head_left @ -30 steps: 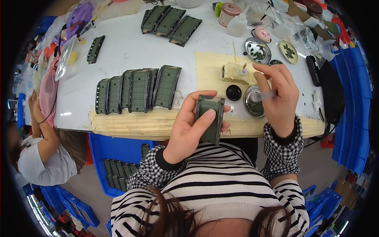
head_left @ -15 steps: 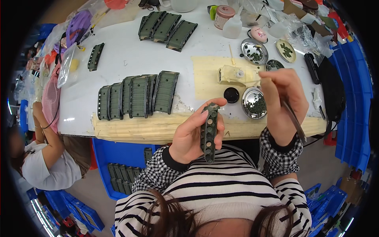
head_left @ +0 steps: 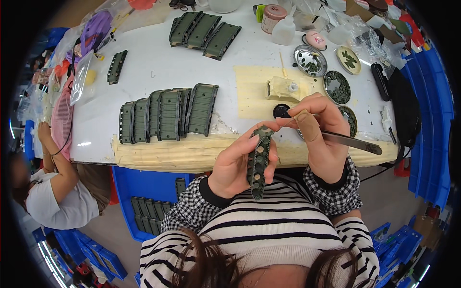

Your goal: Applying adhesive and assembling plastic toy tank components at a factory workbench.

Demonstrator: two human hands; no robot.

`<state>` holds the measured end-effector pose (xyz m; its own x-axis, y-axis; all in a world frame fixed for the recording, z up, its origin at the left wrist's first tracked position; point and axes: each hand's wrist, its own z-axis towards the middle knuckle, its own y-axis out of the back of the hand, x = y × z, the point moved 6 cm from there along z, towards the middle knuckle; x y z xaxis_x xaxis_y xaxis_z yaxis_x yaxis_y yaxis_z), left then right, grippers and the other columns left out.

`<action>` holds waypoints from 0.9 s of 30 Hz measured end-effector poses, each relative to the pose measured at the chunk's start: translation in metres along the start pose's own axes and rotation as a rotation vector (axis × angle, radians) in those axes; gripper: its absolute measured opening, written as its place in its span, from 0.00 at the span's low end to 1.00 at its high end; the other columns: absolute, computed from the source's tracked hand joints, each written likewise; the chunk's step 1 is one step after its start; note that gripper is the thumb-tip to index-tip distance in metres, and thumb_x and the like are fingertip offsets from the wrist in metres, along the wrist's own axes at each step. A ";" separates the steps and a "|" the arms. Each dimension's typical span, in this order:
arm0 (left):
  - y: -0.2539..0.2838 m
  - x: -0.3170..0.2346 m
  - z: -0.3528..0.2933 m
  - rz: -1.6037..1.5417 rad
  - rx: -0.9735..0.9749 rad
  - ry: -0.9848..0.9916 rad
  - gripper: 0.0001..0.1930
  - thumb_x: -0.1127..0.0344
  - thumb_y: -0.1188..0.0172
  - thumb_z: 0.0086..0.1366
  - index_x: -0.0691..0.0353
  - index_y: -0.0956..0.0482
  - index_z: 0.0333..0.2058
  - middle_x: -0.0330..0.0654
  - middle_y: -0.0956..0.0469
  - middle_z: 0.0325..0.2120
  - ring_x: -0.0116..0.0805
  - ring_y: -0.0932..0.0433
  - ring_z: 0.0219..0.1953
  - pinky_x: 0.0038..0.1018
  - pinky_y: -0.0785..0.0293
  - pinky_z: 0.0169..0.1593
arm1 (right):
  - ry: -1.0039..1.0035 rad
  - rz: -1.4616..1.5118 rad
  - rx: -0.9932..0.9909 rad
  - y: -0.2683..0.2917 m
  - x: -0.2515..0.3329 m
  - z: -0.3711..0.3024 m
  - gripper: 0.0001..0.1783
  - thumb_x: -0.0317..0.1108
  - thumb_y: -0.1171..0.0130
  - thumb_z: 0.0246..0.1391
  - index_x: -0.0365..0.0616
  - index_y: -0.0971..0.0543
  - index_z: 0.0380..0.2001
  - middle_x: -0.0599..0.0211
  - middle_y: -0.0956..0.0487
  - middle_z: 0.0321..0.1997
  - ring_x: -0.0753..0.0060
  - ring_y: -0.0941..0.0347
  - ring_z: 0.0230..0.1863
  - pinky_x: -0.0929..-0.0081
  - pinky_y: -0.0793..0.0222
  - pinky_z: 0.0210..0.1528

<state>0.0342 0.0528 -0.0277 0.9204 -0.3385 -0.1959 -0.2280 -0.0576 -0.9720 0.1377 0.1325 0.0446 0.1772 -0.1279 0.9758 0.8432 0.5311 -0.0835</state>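
Observation:
My left hand (head_left: pixel 234 165) is closed around a toy tank hull (head_left: pixel 260 165), long and dark green, its side with a row of round wheels turned up. Just right of it, my right hand (head_left: pixel 322 127) is closed on metal tweezers (head_left: pixel 350 140), whose broad end sticks out to the right. A thin pointed tool also shows at its fingertips, its tip close to the hull's far end; its exact kind is unclear. Beyond that hand stand a round black pot (head_left: pixel 281 111) and a tape-covered block (head_left: pixel 277 90) with a small bottle in it. The right hand partly covers a dish (head_left: pixel 349 117) of small green parts.
Two groups of green tank hulls (head_left: pixel 165 115) lie on the white table (head_left: pixel 192 72), with a single one (head_left: pixel 116 67) farther left. Several dishes of small parts, including a metal one (head_left: pixel 322 67), stand right. A blue bin (head_left: pixel 126 187) sits below left. Another person (head_left: pixel 65 192) sits at left.
My right hand has moved left and nearer, bringing the thin tool to the hull. The tweezers have swung level. A dish behind it is uncovered. My left hand has barely moved.

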 end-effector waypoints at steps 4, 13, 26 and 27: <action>0.000 0.000 0.001 -0.010 0.019 -0.003 0.23 0.59 0.55 0.70 0.64 0.41 0.59 0.46 0.24 0.32 0.35 0.21 0.26 0.28 0.21 0.29 | 0.005 -0.005 0.006 0.001 -0.001 0.000 0.10 0.31 0.47 0.64 0.33 0.28 0.40 0.62 0.24 0.38 0.72 0.20 0.39 0.80 0.25 0.41; -0.010 -0.014 -0.005 0.141 -0.057 -0.061 0.29 0.57 0.62 0.73 0.61 0.55 0.68 0.54 0.28 0.47 0.42 0.22 0.40 0.39 0.23 0.48 | 0.178 -0.463 -0.284 0.034 0.004 0.019 0.06 0.27 0.43 0.59 0.34 0.23 0.36 0.67 0.27 0.34 0.82 0.30 0.28 0.81 0.30 0.30; -0.019 -0.042 -0.018 1.330 -0.198 -0.332 0.26 0.72 0.39 0.61 0.62 0.31 0.59 0.40 0.30 0.41 0.25 0.32 0.40 0.19 0.35 0.44 | 0.285 -0.437 -0.058 0.014 0.024 0.005 0.04 0.24 0.42 0.57 0.36 0.22 0.36 0.67 0.28 0.35 0.84 0.34 0.29 0.87 0.37 0.30; -0.023 -0.042 -0.015 1.363 -0.167 -0.349 0.26 0.72 0.39 0.61 0.62 0.30 0.59 0.41 0.30 0.41 0.26 0.31 0.40 0.20 0.34 0.45 | 0.241 -0.374 0.022 0.010 0.018 0.003 0.05 0.24 0.43 0.58 0.37 0.24 0.39 0.67 0.28 0.37 0.84 0.34 0.31 0.88 0.37 0.33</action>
<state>-0.0038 0.0538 0.0050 -0.0240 0.0260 -0.9994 -0.9997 0.0038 0.0241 0.1476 0.1384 0.0618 -0.0227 -0.5048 0.8629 0.8611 0.4286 0.2734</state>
